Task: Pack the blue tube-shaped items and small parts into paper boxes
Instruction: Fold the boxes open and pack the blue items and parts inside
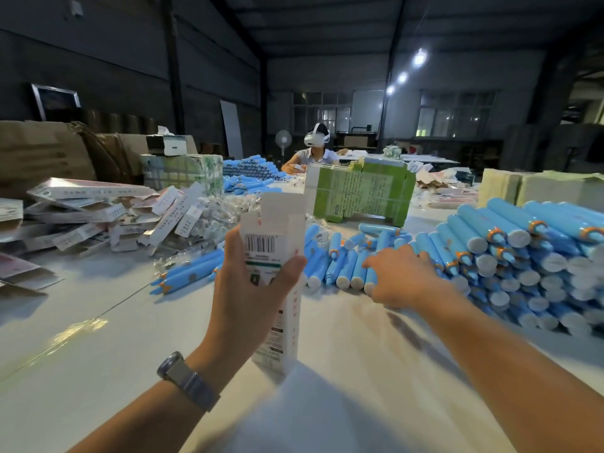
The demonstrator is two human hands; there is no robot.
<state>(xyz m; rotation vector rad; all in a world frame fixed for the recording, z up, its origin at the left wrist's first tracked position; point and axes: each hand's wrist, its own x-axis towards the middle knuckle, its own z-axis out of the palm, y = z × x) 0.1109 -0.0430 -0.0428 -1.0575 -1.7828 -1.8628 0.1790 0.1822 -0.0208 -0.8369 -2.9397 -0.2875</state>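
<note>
At left, flattened white printed paper cartons (98, 217) are lying heaped on the pale table (98, 338). The left hand (248, 289) is gripping an upright, open-topped white paper box (273, 256), while the right hand (402, 276), its grip relaxed and holding nothing, is resting its fingers on loose light-blue plastic tubes (346, 266) beside the stacked pile (529, 253).

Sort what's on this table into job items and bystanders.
Job: white paper box gripped by left hand; blue tubes under right hand; flat boxes; bagged small parts.
Bystanders: green carton; fan; tissue box.
</note>
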